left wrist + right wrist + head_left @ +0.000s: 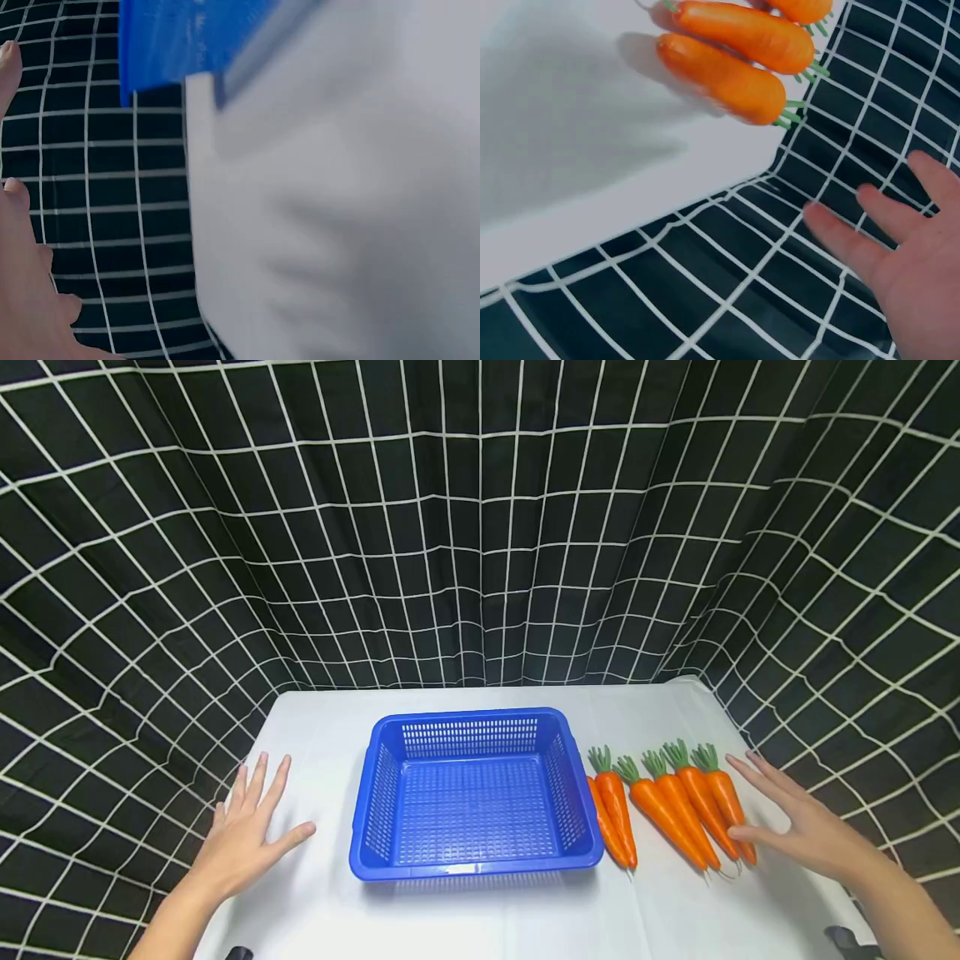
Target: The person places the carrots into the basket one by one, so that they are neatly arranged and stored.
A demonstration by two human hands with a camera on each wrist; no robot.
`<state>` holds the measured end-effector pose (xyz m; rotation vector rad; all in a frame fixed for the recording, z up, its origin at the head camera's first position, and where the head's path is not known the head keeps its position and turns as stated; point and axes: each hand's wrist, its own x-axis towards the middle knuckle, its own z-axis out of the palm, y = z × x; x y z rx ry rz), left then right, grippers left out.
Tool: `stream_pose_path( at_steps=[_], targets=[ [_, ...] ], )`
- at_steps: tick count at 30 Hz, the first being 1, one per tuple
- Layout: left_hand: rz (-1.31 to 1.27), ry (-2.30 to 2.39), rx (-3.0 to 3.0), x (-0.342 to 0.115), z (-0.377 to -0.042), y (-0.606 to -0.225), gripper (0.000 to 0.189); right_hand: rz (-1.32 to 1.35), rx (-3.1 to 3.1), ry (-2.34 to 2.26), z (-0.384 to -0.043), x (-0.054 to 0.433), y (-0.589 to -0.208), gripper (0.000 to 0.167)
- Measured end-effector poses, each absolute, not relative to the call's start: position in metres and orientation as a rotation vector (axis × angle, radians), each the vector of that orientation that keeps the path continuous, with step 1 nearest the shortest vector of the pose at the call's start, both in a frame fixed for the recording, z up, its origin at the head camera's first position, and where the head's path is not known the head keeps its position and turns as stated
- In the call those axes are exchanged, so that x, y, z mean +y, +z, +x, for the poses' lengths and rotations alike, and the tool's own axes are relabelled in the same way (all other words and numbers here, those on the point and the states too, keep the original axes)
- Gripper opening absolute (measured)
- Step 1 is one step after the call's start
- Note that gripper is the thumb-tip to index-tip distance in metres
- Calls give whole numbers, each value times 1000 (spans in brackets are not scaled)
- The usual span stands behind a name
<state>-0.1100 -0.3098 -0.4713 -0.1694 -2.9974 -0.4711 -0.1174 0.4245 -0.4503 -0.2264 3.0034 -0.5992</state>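
Observation:
A blue plastic basket (474, 865) with perforated walls stands in the middle of the white table, and no item shows inside it. To its right lie several orange carrots (663, 814) with short green tops pointing away from me. The leftmost carrot is partly hidden by the basket's rim. My left hand (243, 843) hovers left of the basket with fingers spread, holding nothing. My right hand (806, 827) is raised beside the rightmost carrot (724, 79), fingers extended and thumb overlapping that carrot in the head view; in the right wrist view it is apart from the carrots.
The white tabletop (450, 927) carries the basket and carrots. Black cloth with a white grid (480, 527) hangs behind and along both sides, close to the table's edges. Small dark objects show at the bottom near each forearm.

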Motion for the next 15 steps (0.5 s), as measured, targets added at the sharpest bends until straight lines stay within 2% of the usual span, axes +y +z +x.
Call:
stream_pose_path(
  at_steps=[9,15],
  targets=[
    [-292,-1031,-2898,-268,-135,-481,95,-234,3046,-769,-131,433,-468,100],
    [-427,-1394,-2825,-248,-149,-503,100,-172,3007,-833,-139,438,-478,94]
  ],
)
